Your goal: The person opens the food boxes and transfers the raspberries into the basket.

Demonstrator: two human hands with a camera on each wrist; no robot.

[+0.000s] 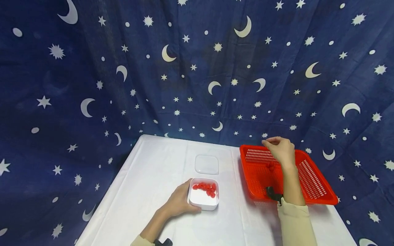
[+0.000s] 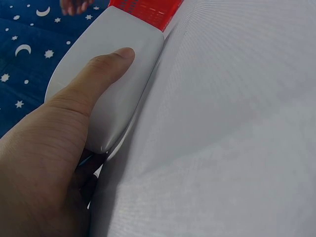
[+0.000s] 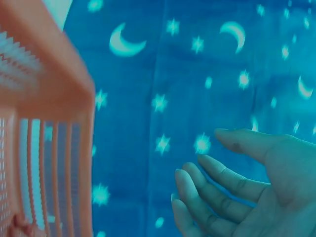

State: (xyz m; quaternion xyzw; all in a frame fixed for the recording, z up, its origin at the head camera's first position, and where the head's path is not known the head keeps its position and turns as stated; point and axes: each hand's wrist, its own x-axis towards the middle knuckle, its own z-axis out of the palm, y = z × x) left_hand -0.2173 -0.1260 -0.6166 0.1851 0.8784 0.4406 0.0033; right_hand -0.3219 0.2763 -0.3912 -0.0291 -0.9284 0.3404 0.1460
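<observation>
My left hand (image 1: 178, 203) grips a small white square box (image 1: 204, 206) on the table, its thumb lying along the near wall in the left wrist view. Inside the box, several small red berry-like pieces (image 1: 211, 190) are gathered toward the far and right sides. Raised over a red plastic basket (image 1: 253, 184), my right hand (image 1: 282, 152) has nothing in it. In the right wrist view the fingers (image 3: 224, 177) are loosely bent, apart from the thumb. A few similar red pieces (image 1: 270, 166) lie in the basket, partly hidden by my right hand and forearm.
A clear, shallow square lid (image 1: 206, 165) lies behind the box on the white-covered table (image 1: 166, 164). The basket's slotted walls stand at the table's right side. A dark blue curtain (image 1: 191, 89) with moons and stars hangs beyond the table.
</observation>
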